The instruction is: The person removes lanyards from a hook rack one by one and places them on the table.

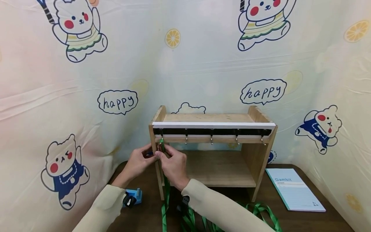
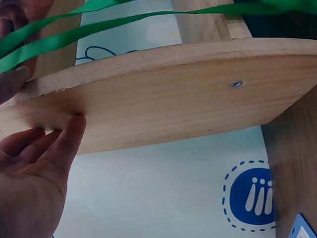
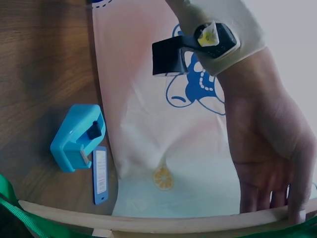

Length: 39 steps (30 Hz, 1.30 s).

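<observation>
A small wooden shelf (image 1: 220,166) stands on the table with a row of metal hooks (image 1: 212,140) along its front rail. From the leftmost hook hangs a green lanyard (image 1: 164,219), its two flat bands crossing the top of the left wrist view. My left hand (image 1: 137,166) grips the shelf's left side panel (image 2: 163,94), fingertips on the outer face and thumb over the front edge. Just below that hook, my right hand (image 1: 175,164) pinches the lanyard close to the panel edge. Its fingertips are partly hidden in the head view.
More green straps (image 1: 265,211) lie in loops on the table before the shelf. A white-blue notebook (image 1: 297,190) is at the right. Left of the shelf are a light blue desk tool (image 3: 74,139) and a blue card holder (image 3: 100,173). A printed cloth (image 1: 203,71) hangs behind.
</observation>
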{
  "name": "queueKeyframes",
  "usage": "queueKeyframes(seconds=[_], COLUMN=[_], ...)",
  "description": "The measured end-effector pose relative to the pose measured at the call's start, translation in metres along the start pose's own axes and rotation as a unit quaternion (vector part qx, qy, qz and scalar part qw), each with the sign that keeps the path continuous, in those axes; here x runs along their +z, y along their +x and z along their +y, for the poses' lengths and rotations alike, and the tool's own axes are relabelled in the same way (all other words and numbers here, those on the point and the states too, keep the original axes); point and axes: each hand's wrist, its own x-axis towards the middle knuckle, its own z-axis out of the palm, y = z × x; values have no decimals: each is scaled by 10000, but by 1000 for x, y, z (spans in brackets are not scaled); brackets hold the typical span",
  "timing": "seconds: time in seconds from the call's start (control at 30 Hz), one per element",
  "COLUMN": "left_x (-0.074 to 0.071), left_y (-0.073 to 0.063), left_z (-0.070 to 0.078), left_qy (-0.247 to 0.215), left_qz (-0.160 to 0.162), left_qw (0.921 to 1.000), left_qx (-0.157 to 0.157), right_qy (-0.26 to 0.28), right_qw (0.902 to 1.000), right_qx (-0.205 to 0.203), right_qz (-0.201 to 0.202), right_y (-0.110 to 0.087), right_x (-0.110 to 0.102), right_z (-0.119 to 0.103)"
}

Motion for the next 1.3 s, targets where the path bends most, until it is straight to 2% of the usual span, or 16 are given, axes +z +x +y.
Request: queueKeyframes(seconds=[0.23, 0.5, 0.73, 1.07, 1.17, 1.3], left_x=[-1, 1, 3, 1, 1, 0], left_y=[2, 0, -3, -2, -3, -3], left_z=[0, -3, -4, -5, -4, -3], left_qy=[-71, -8, -112, -161, -96, -58], left_qz=[-39, -12, -19, -74, -69, -91], left_qw=[10000, 10000, 9999, 9998, 9999, 9999], left_qx=[14, 10, -1, 42, -15, -105], right_qy=[-123, -311, 88, 718, 1074, 1732], right_qw=[9998, 9986, 9969, 9916, 9855, 9706], right_qx=[-130, 431, 769, 956, 1206, 1574], right_qz=[24, -23, -163, -501, -515, -563], right_y=[5, 11, 14, 8, 7, 5], right_x=[-4, -6, -9, -18, -22, -28], right_z=[-9, -14, -18, -31, -34, -37])
